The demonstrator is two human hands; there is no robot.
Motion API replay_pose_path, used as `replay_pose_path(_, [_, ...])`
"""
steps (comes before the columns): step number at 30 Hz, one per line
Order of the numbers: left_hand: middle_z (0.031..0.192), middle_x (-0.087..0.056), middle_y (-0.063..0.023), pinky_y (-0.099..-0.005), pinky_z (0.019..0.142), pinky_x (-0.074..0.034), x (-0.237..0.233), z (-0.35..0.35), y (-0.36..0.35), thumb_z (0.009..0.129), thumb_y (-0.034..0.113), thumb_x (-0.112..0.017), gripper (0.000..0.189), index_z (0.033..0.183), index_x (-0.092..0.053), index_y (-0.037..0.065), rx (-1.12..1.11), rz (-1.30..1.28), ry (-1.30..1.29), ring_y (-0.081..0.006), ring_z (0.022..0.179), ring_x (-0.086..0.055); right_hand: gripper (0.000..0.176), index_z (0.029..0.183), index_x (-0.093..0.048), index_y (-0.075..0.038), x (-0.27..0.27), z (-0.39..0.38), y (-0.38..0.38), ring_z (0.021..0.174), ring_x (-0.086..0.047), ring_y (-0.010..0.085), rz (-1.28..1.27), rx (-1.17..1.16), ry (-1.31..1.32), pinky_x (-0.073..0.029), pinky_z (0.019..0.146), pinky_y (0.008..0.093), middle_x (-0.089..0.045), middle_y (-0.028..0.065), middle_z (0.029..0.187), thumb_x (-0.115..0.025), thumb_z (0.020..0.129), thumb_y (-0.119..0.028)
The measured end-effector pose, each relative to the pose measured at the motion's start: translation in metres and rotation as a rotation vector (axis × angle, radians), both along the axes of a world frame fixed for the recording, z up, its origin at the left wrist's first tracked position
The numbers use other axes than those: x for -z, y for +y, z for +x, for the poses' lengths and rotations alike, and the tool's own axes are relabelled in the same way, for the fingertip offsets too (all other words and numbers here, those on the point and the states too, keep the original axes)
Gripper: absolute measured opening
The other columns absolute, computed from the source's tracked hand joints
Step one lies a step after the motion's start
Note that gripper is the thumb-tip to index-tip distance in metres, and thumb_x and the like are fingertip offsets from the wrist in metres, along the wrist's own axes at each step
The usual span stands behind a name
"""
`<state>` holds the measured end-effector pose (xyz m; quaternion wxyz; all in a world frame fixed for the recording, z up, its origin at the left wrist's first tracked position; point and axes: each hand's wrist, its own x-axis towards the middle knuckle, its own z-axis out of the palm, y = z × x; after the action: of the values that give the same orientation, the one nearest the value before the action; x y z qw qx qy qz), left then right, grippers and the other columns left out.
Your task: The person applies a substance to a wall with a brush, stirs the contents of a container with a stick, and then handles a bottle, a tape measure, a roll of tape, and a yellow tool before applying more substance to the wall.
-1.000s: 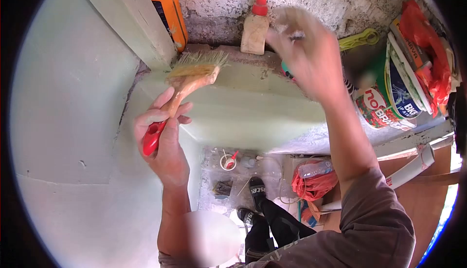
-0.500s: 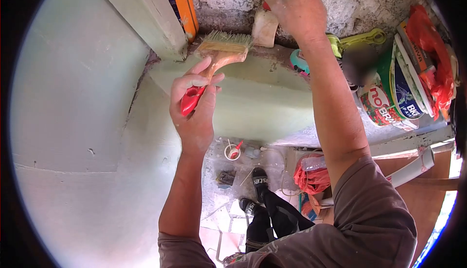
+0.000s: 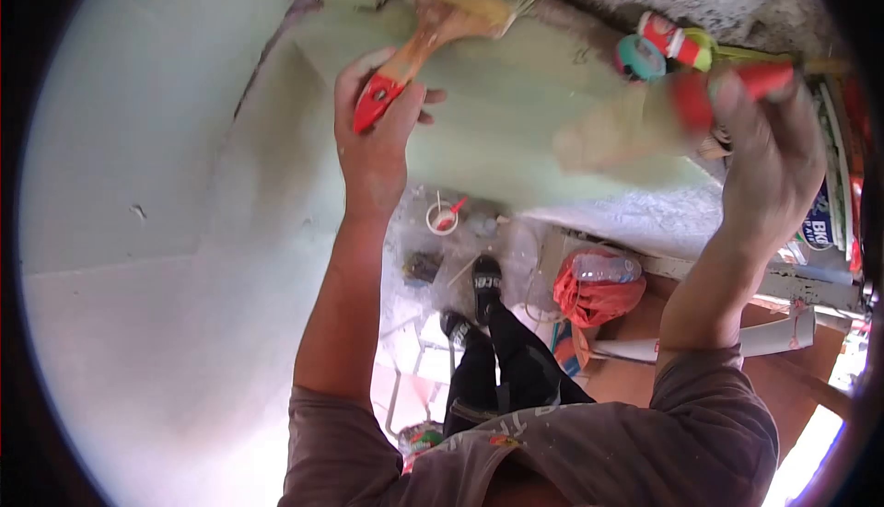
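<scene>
Left hand (image 3: 376, 143) raised with brush (image 3: 440, 26) — right hand (image 3: 772, 162) holding bottle (image 3: 617, 128) sideways.

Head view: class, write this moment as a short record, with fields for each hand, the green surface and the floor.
Left hand: holds a wide, pale-bristled wooden paintbrush by its red handle end
Right hand: grips a cream bottle by its red conical top; bottle tilted, blurred
Surface: pale green ledge, with a turquoise round object near its far edge
Floor: round white cup, red item inside
</scene>
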<state>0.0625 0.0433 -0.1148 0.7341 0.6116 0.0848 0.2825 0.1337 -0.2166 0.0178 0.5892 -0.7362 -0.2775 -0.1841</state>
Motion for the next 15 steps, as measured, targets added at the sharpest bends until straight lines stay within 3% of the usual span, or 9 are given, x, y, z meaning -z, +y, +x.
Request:
replay_pose_path(3, [0.125,-0.065,-0.0187,-0.0365,0.079,-0.055,0.008,-0.002,0.007,0.101,0.009,-0.059,0.046,0.143,-0.044,-0.001,0.020,-0.037,0.005,-0.0292,0.097,-0.072,0.016,0.099,-0.070,0.002,0.047,-0.042,0.000,0.080,-0.072,0.0147,-0.132,-0.139,0.171,-0.057,0.070,0.0272,-0.073,0.0078,0.087,-0.078,0.085,0.002])
replay_pose_path(6, [0.123,-0.066,-0.0204,-0.0370,0.078,-0.054,0.015,-0.004,0.014,0.102,0.013,-0.059,0.046,0.144,-0.044,0.000,0.038,-0.101,-0.033,-0.0300,0.096,-0.072,0.014,0.095,-0.070,0.004,0.105,-0.060,0.008,0.074,-0.071,0.0135,-0.371,-0.242,0.420,-0.056,0.065,0.0268,-0.072,0.0085,0.080,-0.079,0.086,-0.002])
replay_pose_path(8, [0.122,-0.067,-0.0207,-0.0368,0.079,-0.053,0.016,-0.006,0.016,0.102,0.014,-0.059,0.046,0.144,-0.044,0.000,0.037,-0.101,-0.035,-0.0305,0.095,-0.072,0.017,0.092,-0.069,0.002,0.170,-0.064,0.006,0.073,-0.074,0.0182,-0.431,-0.267,0.416,-0.056,0.064,0.0301,-0.071,0.0115,0.078,-0.080,0.086,-0.010])
replay_pose_path(10, [0.129,-0.064,-0.0234,-0.0375,0.082,-0.052,0.020,-0.008,0.019,0.105,0.020,-0.054,0.045,0.145,-0.044,0.001,0.050,-0.050,-0.020,-0.0326,0.101,-0.070,0.014,0.093,-0.068,0.004,0.224,-0.062,0.007,0.077,-0.073,0.0165,-0.533,-0.245,0.404,-0.057,0.067,0.0296,-0.073,0.0120,0.083,-0.077,0.089,-0.006])
replay_pose_path(12, [0.128,-0.066,-0.0222,-0.0363,0.080,-0.059,0.022,-0.012,0.022,0.102,0.020,-0.059,0.047,0.144,-0.043,0.003,0.135,-0.192,-0.146,-0.0308,0.102,-0.073,0.014,0.095,-0.068,0.004,0.281,-0.056,0.007,0.079,-0.074,0.0176,-0.628,-0.200,0.395,-0.058,0.069,0.0303,-0.074,0.0129,0.085,-0.076,0.090,-0.006])
replay_pose_path(15, [0.132,-0.064,-0.0238,-0.0378,0.082,-0.059,0.035,-0.018,0.021,0.103,0.027,-0.058,0.055,0.148,-0.038,0.004,0.088,-0.039,-0.104,-0.0323,0.106,-0.072,0.017,0.095,-0.069,0.000,0.360,-0.044,0.001,0.080,-0.076,0.0231,-0.712,-0.110,0.392,-0.058,0.070,0.0327,-0.075,0.0136,0.086,-0.076,0.090,-0.014])
